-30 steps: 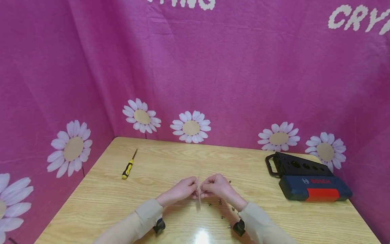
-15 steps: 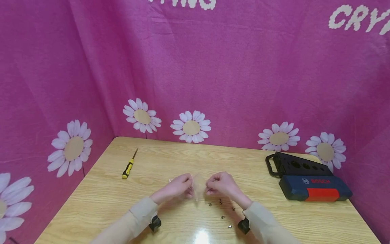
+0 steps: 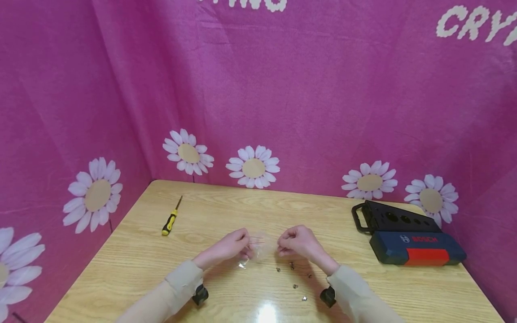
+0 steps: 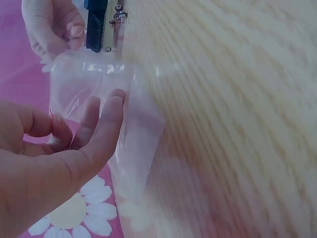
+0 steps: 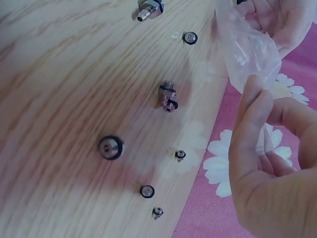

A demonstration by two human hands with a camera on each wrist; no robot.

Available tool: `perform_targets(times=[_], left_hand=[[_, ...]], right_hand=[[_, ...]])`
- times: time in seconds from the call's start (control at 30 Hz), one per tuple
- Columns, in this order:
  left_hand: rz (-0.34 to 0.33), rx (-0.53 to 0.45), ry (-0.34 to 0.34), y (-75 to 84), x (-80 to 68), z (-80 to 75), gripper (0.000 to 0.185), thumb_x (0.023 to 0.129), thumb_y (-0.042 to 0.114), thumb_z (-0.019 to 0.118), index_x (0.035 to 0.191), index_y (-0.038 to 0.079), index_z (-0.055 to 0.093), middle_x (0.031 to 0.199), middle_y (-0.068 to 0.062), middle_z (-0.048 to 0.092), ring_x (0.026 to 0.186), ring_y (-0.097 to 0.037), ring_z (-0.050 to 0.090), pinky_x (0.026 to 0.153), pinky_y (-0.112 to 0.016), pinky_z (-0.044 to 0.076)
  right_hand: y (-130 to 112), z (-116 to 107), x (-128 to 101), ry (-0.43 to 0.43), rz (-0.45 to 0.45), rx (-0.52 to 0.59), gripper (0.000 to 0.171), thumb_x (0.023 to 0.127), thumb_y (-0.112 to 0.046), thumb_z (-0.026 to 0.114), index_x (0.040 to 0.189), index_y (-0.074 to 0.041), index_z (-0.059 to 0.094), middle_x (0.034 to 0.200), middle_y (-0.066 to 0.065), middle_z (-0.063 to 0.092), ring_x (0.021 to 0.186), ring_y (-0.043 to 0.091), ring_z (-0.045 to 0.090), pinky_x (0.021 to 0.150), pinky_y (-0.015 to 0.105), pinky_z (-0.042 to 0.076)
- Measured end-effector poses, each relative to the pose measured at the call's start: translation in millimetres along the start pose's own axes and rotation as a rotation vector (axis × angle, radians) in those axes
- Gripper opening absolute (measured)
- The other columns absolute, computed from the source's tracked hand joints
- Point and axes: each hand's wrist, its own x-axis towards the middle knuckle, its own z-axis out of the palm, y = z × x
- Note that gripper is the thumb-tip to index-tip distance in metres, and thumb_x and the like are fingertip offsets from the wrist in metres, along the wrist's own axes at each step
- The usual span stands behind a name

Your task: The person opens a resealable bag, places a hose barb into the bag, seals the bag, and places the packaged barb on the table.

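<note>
Wooden table (image 3: 133,264) against pink daisy-print cloth (image 3: 282,89)

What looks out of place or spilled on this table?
Small metal fittings and black rings lie scattered loose on the wooden table, below the clear plastic bag that the left hand and right hand hold stretched between them. A screwdriver lies alone near the far left corner.

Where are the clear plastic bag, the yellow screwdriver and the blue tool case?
clear plastic bag (image 3: 261,244), head view, the film stretched between both hands.
yellow screwdriver (image 3: 170,223), head view, middle of its handle.
blue tool case (image 3: 418,253), head view, its blue and red front face.
</note>
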Motion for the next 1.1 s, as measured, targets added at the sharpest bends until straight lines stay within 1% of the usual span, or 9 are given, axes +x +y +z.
perform_targets(times=[0.2,0.37,0.53,0.63,0.73,0.83,0.93,1.0,1.1], left_hand=[[0.021,-0.002,-0.011,0.5,-1.4,-0.4,0.022,0.106,0.010,0.035,0.088,-0.001,0.042,0.099,-0.022,0.062,0.096,-0.034,0.072,0.078,-0.035,0.061],[0.015,0.007,0.018,1.0,0.1,2.8,0.021,0.104,0.010,0.038,0.089,-0.002,0.046,0.097,-0.020,0.066,0.089,-0.027,0.072,0.075,-0.033,0.061],[0.042,0.047,0.057,2.9,1.7,7.1,0.021,0.102,0.012,0.047,0.090,-0.004,0.054,0.093,-0.017,0.069,0.084,-0.021,0.071,0.075,-0.033,0.061],[0.063,0.090,0.071,4.0,2.5,8.7,0.025,0.103,0.017,0.050,0.092,-0.004,0.058,0.091,-0.017,0.070,0.081,-0.018,0.068,0.073,-0.031,0.060],[0.082,0.131,0.082,4.3,2.6,9.4,0.029,0.104,0.025,0.051,0.096,0.000,0.060,0.092,-0.015,0.068,0.081,-0.017,0.064,0.072,-0.029,0.056],[0.112,0.150,0.096,3.3,2.7,9.9,0.029,0.102,0.030,0.054,0.102,0.002,0.060,0.099,-0.013,0.068,0.088,-0.019,0.064,0.076,-0.030,0.056],[0.146,0.163,0.113,1.2,2.6,11.1,0.034,0.097,0.032,0.063,0.113,0.002,0.058,0.112,-0.013,0.065,0.104,-0.024,0.063,0.089,-0.037,0.056],[0.170,0.190,0.124,-0.2,2.0,12.6,0.049,0.091,0.032,0.071,0.123,-0.001,0.054,0.124,-0.017,0.060,0.117,-0.031,0.059,0.099,-0.045,0.053],[0.189,0.259,0.124,-2.2,1.0,16.3,0.083,0.081,0.035,0.082,0.141,-0.004,0.041,0.142,-0.023,0.048,0.133,-0.040,0.047,0.111,-0.054,0.043]], right_hand=[[0.9,-0.4,-1.1,0.003,0.005,-0.021,0.018,0.092,-0.005,0.065,0.097,0.012,0.070,0.084,0.020,0.075,0.068,0.014,0.073,0.070,0.035,0.063],[0.1,0.6,-2.7,-0.002,0.005,-0.006,0.019,0.092,-0.006,0.065,0.098,0.012,0.069,0.083,0.019,0.075,0.067,0.013,0.072,0.070,0.035,0.063],[-2.8,3.7,-3.8,-0.012,-0.006,0.007,0.019,0.092,-0.006,0.065,0.097,0.012,0.068,0.080,0.018,0.075,0.064,0.011,0.071,0.069,0.035,0.063],[-5.1,5.7,-4.3,-0.012,-0.007,0.001,0.019,0.092,-0.007,0.065,0.096,0.012,0.069,0.079,0.017,0.075,0.063,0.010,0.070,0.068,0.034,0.063],[-6.9,6.9,-4.3,-0.006,-0.004,-0.015,0.019,0.092,-0.008,0.066,0.095,0.010,0.070,0.078,0.014,0.075,0.062,0.009,0.069,0.067,0.033,0.063],[-8.0,7.1,-4.3,-0.008,-0.005,-0.016,0.020,0.091,-0.008,0.066,0.096,0.011,0.070,0.077,0.013,0.075,0.062,0.008,0.069,0.067,0.033,0.063],[-8.7,6.4,-3.7,-0.020,-0.013,0.000,0.020,0.091,-0.006,0.065,0.097,0.013,0.069,0.077,0.014,0.075,0.061,0.008,0.068,0.068,0.033,0.063],[-8.9,5.9,-3.3,-0.032,-0.021,0.013,0.021,0.091,-0.005,0.064,0.098,0.014,0.068,0.077,0.014,0.075,0.062,0.007,0.069,0.069,0.034,0.063],[-9.4,5.5,-2.5,-0.043,-0.021,0.029,0.021,0.092,-0.005,0.064,0.099,0.015,0.068,0.076,0.013,0.075,0.062,0.007,0.069,0.069,0.033,0.063]])
